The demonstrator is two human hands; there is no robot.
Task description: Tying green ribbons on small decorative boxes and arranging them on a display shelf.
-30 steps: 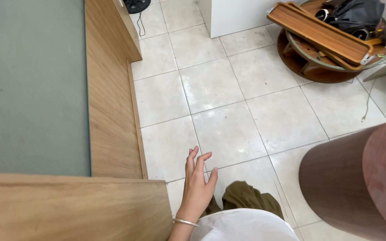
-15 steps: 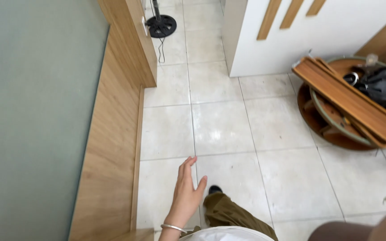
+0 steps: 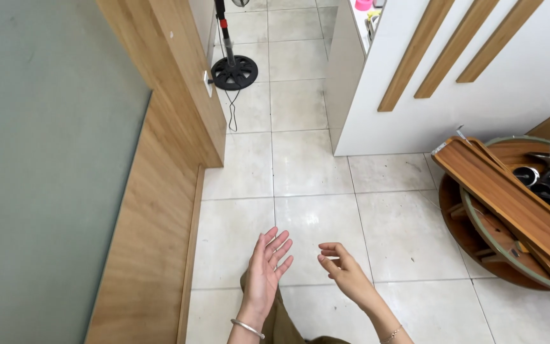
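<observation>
Half a second ago only my left hand (image 3: 267,271) showed. Now my right hand (image 3: 345,271) has come up too, and I see further down the hall, so I think I am walking on. At the left is a grey-green wall (image 3: 39,159) with a wood edge (image 3: 160,191). My left hand is open, fingers spread, holding nothing. My right hand is loosely curled and empty. Both hang over the white floor tiles (image 3: 313,159). A round wooden stand (image 3: 510,216) with planks sits well apart, right.
</observation>
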